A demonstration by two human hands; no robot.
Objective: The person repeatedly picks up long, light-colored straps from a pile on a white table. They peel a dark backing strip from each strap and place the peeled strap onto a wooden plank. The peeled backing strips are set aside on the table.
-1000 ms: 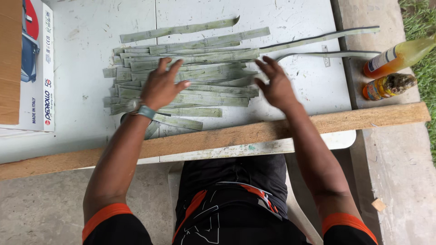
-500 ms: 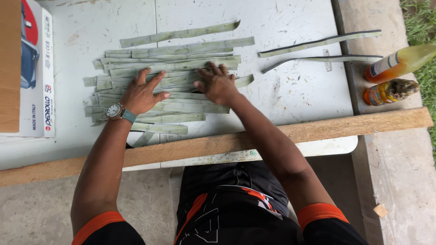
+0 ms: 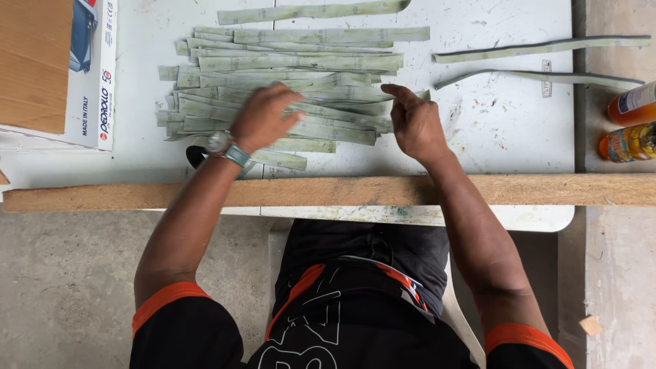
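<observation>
Wooden plank (image 3: pixel 328 191) along table (image 3: pixel 506 130) edge, two bottles (image 3: pixel 632 123) right. Pale green strips (image 3: pixel 294 68) piled flat. Left hand (image 3: pixel 263 117) half-curled on pile, right hand (image 3: pixel 417 123) open, fingertips touching strips, gripping nothing.

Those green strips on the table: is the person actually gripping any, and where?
Nothing is gripped. The left hand lies palm-down on the pile of green strips near its middle; the right hand touches the pile's right end with its fingertips.
</observation>
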